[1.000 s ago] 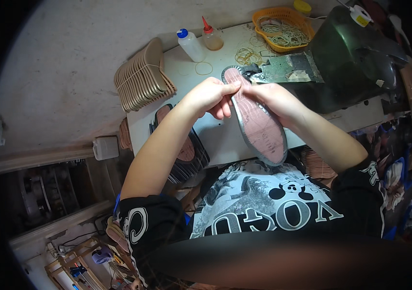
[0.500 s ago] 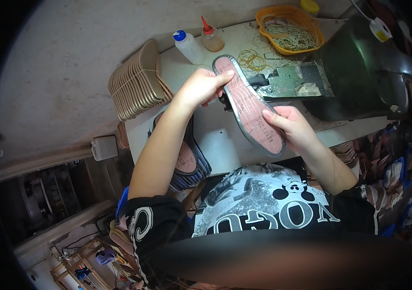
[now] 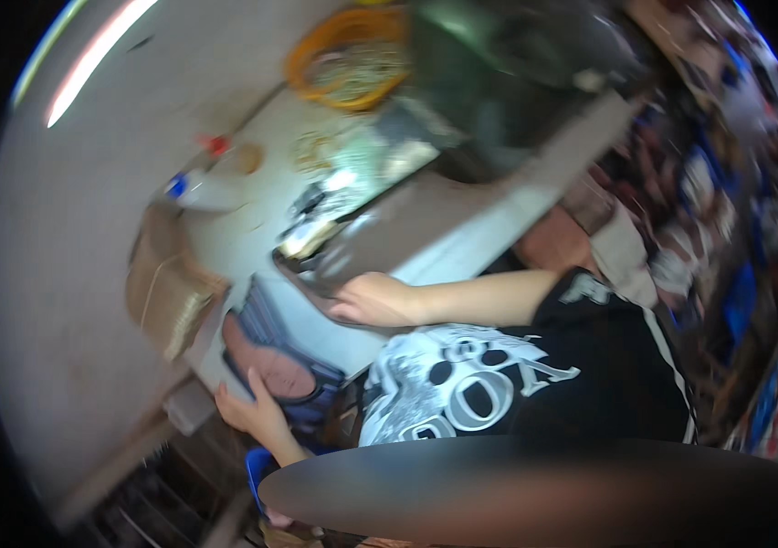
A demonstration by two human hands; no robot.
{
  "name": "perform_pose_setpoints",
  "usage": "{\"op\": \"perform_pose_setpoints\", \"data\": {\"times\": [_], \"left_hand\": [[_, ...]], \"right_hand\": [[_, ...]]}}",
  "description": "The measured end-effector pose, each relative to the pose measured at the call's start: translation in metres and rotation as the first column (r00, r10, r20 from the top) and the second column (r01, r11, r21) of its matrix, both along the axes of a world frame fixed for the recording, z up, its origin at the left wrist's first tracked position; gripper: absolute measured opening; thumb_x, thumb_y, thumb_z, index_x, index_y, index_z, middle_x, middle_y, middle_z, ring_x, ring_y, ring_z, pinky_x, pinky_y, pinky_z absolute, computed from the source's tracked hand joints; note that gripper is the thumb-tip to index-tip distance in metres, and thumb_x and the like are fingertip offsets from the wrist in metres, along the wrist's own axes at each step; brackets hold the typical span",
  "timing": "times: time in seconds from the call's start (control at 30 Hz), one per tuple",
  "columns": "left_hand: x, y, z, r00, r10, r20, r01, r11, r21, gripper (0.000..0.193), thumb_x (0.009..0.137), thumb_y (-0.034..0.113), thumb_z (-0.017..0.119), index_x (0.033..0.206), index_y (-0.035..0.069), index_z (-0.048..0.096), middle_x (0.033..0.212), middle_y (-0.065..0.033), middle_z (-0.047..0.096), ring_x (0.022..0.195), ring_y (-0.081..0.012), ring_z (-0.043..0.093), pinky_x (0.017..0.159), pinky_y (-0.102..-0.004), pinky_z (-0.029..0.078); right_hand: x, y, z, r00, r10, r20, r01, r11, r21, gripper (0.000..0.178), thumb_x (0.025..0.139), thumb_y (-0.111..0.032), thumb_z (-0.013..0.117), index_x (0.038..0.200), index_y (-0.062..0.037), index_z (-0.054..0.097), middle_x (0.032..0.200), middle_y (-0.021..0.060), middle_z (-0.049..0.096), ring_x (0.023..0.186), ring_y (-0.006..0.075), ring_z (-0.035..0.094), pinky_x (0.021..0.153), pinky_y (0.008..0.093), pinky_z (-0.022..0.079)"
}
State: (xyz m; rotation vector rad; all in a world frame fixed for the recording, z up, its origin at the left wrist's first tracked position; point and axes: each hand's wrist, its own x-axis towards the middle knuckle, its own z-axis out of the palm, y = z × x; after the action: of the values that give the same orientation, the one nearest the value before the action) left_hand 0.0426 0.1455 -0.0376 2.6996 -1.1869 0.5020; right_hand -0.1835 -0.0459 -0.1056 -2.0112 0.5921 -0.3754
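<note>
My left hand is at the lower left, beside a stack of dark-edged shoe soles. Its thumb and fingers are spread apart. One finger reaches over the side of the pink-faced shoe sole that lies on top. My right hand is low over the white table, right of the stack, with the forearm stretched in from the right. Motion blurs its fingers, and whether anything is in them cannot be made out.
A bundle of tan sole-shaped pieces stands by the wall. Beyond are a blue-capped bottle, a red-tipped bottle and an orange basket of bands. A large dark green machine occupies the table's far right.
The view has swung right and blurred. Both hands held one pink-faced sole between them; now they are apart, the left at the stack and the right lower over the table.
</note>
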Motion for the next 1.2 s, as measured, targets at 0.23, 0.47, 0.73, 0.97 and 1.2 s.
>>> {"op": "perform_pose_setpoints", "data": {"times": [0.23,0.47,0.73,0.97,1.2], "left_hand": [[-0.023,0.002,-0.018,0.809,0.064,-0.584,-0.203,0.964,-0.174,0.083,0.086,0.042,0.064,0.142,-0.004,0.025,0.134,-0.0274,0.043,0.124,-0.0344,0.045,0.103,-0.0394,0.037],[-0.03,-0.01,-0.014,0.872,-0.056,-0.486,-0.128,0.933,-0.337,0.089,0.081,0.027,0.073,0.145,-0.001,0.018,0.134,-0.0204,0.043,0.12,-0.032,0.047,0.103,-0.0402,0.038],[-0.104,-0.031,0.003,0.669,-0.324,-0.669,-0.287,0.718,-0.635,0.076,0.088,0.014,0.063,0.144,-0.002,0.015,0.14,-0.0228,0.035,0.12,-0.0328,0.046,0.099,-0.044,0.044],[-0.115,-0.046,0.004,0.215,-0.712,-0.668,-0.197,0.638,-0.744,0.06,0.095,0.037,0.051,0.137,-0.001,0.033,0.13,-0.0196,0.047,0.117,-0.0301,0.051,0.097,-0.0435,0.044],[-0.086,-0.034,0.01,-0.047,-0.727,-0.685,-0.424,0.635,-0.646,0.052,0.094,0.052,0.043,0.106,0.003,0.055,0.091,-0.012,0.063,0.077,-0.0219,0.063,0.066,-0.0332,0.053]], "right_hand": [[0.001,0.013,-0.016,0.947,-0.315,-0.062,0.241,0.826,-0.51,0.049,0.083,-0.039,0.06,0.115,-0.0035,0.053,0.115,0.0132,0.055,0.112,0.0263,0.05,0.09,0.0415,0.041],[-0.024,0.03,-0.032,0.988,-0.156,-0.005,0.134,0.863,-0.487,0.064,0.081,-0.038,0.066,0.133,-0.0084,0.043,0.137,0.0078,0.043,0.132,0.0209,0.034,0.103,0.0467,0.028],[-0.034,0.031,0.026,0.909,0.018,0.417,-0.205,0.889,0.41,0.069,0.082,-0.047,0.068,0.127,0.0007,0.046,0.124,0.0242,0.055,0.116,0.034,0.053,0.099,0.0409,0.04],[-0.04,0.016,0.058,0.869,-0.01,0.495,-0.181,0.924,0.337,0.032,0.082,-0.017,0.065,0.109,-0.0014,0.058,0.094,0.0121,0.069,0.085,0.0196,0.065,0.074,0.033,0.051],[-0.034,0.01,0.083,0.775,0.131,0.618,-0.61,0.406,0.68,0.031,0.093,-0.032,0.058,0.1,-0.0016,0.061,0.086,0.0027,0.059,0.076,0.0103,0.056,0.062,0.0246,0.047]]}}
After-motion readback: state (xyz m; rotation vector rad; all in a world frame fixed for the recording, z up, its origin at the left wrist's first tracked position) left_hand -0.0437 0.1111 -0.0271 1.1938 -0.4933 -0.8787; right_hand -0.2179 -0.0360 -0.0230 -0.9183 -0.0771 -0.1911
